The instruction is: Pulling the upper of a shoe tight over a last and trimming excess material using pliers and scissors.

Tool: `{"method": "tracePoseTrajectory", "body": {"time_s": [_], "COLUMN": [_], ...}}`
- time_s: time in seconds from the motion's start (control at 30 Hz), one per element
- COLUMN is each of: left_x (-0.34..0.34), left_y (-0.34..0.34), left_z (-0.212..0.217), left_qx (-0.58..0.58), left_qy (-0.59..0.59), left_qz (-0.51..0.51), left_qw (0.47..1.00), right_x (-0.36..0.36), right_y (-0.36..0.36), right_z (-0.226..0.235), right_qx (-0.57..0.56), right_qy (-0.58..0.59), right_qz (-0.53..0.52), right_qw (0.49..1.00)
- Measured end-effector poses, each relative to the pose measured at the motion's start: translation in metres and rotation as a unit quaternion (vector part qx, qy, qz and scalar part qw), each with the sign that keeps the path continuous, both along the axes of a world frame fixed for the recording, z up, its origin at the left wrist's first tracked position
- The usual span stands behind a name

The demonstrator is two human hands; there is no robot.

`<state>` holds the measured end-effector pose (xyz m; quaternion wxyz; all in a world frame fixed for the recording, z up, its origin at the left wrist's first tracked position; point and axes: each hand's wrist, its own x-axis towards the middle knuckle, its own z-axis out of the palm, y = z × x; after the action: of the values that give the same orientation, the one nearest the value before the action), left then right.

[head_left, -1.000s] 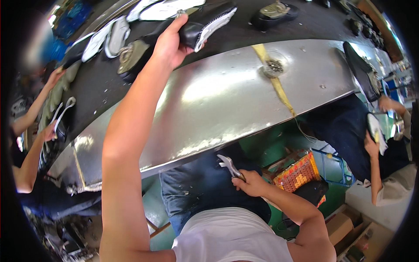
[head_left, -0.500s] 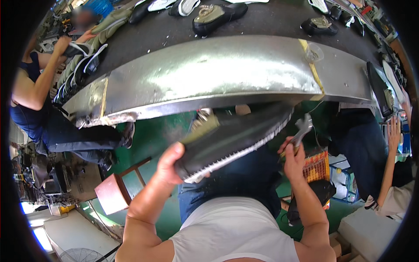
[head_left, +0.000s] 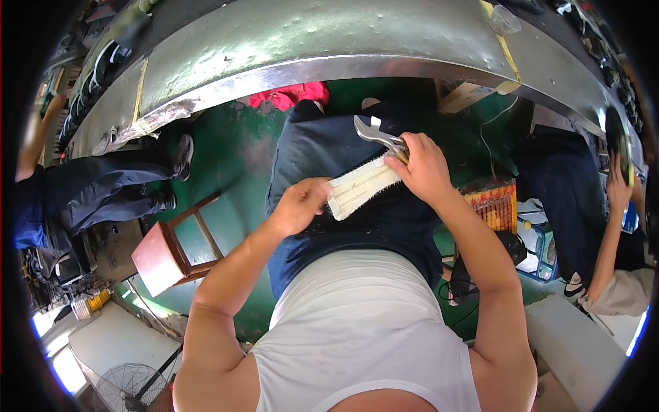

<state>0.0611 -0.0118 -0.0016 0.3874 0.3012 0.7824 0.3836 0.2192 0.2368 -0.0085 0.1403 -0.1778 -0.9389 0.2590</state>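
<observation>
Head view showed the shoe (head_left: 362, 187), pale underside up, over the dark trousers (head_left: 302, 154) of the person's lap and nearer the body than the metal desk (head_left: 329, 34), the left hand (head_left: 301, 206) closed on one end and the right hand (head_left: 425, 168) wrapped around a hooked metal tool (head_left: 374, 134), thumb against the other end. Because the right hand seemed to split its grip between tool and shoe, a loosened thumb could have let the shoe twist or drop, while a slip of the tool's curved head might have scraped the underside or snagged its fringed edge.
</observation>
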Motion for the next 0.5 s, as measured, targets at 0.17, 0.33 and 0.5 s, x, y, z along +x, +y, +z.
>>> {"method": "tracePoseTrajectory", "body": {"time_s": [0.17, 0.33, 0.5], "left_x": [0.014, 0.042, 0.046], "left_y": [-0.004, -0.019, 0.005], "left_z": [0.007, -0.022, -0.026], "left_qx": [-0.007, 0.078, 0.170], "left_qy": [-0.124, -0.095, -0.023], "left_qz": [0.027, 0.082, 0.153], "left_qw": [0.992, 0.989, 0.973], "right_x": [-0.004, 0.023, 0.046], "right_y": [-0.005, -0.014, -0.029], "right_z": [0.006, 0.058, 0.063], "right_qx": [-0.011, -0.113, -0.438], "right_qy": [-0.013, -0.042, -0.262], "right_qz": [0.023, 0.067, 0.100], "right_qw": [1.000, 0.991, 0.854]}}
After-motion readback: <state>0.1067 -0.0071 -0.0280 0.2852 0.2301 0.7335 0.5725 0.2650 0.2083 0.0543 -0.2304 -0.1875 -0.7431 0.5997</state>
